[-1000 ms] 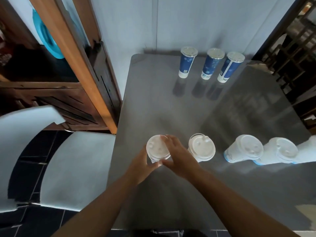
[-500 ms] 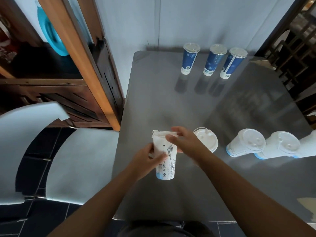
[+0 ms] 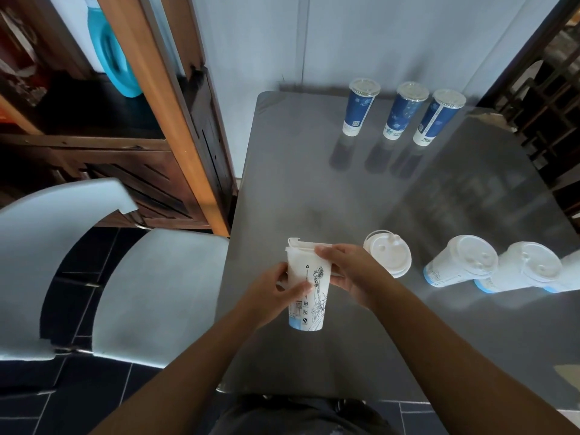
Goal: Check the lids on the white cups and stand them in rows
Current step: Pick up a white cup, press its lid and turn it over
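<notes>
A grey counter point(image 3: 314, 189) is carrying the work, with a pale chair point(image 3: 157, 293) standing at its left edge. Three blue cups point(image 3: 401, 111) are standing lidded in a row at the far end, well apart from the hands. Along the near right, other white cups point(image 3: 461, 262) are leaning in line, lids toward the camera, the nearest point(image 3: 389, 257) just beside the right hand.

A person is holding one white cup point(image 3: 309, 293) above the counter's near left part, clear of the surface and turned side-on to the camera. The left hand point(image 3: 270, 296) is wrapping its grip around the cup's body, thumb across the printed side. The right hand point(image 3: 348, 271) is closing a narrow grip on the rim, fingertips point(image 3: 323, 251) pressing on the lid point(image 3: 306, 244).

The lid appears to be sitting unevenly, one corner lifting at the left. The likely risk: a hard squeeze from the left hand could be buckling the thin paper wall and popping the lid loose. Pressing on one side only may be tipping the lid further. The right wrist is also hanging close to the neighbouring cup, and a careless turn could be knocking it over.
</notes>
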The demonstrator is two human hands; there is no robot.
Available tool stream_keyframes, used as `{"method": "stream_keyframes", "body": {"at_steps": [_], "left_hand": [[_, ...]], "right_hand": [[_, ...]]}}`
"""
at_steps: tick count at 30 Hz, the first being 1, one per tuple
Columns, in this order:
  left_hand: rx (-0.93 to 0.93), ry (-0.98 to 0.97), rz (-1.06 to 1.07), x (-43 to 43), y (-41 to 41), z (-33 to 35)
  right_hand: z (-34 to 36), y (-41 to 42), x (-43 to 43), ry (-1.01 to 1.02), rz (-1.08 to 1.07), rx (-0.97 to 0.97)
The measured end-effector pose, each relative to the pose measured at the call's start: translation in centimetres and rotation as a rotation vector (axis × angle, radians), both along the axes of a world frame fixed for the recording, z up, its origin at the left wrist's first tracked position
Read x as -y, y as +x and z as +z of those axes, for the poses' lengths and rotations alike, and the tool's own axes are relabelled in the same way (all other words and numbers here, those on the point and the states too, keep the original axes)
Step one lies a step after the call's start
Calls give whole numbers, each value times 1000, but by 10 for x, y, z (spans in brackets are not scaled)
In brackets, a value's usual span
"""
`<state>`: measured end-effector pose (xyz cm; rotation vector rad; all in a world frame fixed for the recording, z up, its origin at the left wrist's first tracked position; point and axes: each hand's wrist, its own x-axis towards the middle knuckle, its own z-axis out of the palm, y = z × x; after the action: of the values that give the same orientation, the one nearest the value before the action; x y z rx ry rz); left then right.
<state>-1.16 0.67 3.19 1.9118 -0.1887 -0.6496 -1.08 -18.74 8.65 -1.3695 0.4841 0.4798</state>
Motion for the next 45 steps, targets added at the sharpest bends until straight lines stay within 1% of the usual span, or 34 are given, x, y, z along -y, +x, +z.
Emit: {"method": "stream_keyframes", "body": {"at_steps": [3,6,9,14,19,23,28,30,34,37,39,42,45], "left_hand": [[12,2,4,0,2,-3],[4,8,-18,-1,7,-7],[21,18,-17,-1,12,-11],[157,79,6,-3,20,-17],[263,70,23,-1,25,-25],[317,110,46,-1,25,-36],[350,146,58,-2,22,-45],[357,156,68,-1,22,-48],[359,154,73,-2,22,-51],[403,180,35,-2,23,-50],[407,202,10,-1,23,-51],[366,196,47,-1,23,-54],[343,215,60,1,24,-60]], "right_hand": [[0,-1,1,0,-8,25],[0,-3,3,-58,45,101],[1,-4,4,-198,124,197],[-4,-4,-1,-423,229,371],[-17,-8,-3,-491,265,408],[-27,-8,-4,-620,322,471],[-29,-5,-1,-643,390,497],[-26,-1,-1,-719,432,530],[-20,19,-18,-901,470,503],[-9,38,-43,-1139,507,677],[-8,49,-56,-1252,545,752],[-12,56,-69,-1352,667,684],[-20,58,-71,-1412,710,658]]}}
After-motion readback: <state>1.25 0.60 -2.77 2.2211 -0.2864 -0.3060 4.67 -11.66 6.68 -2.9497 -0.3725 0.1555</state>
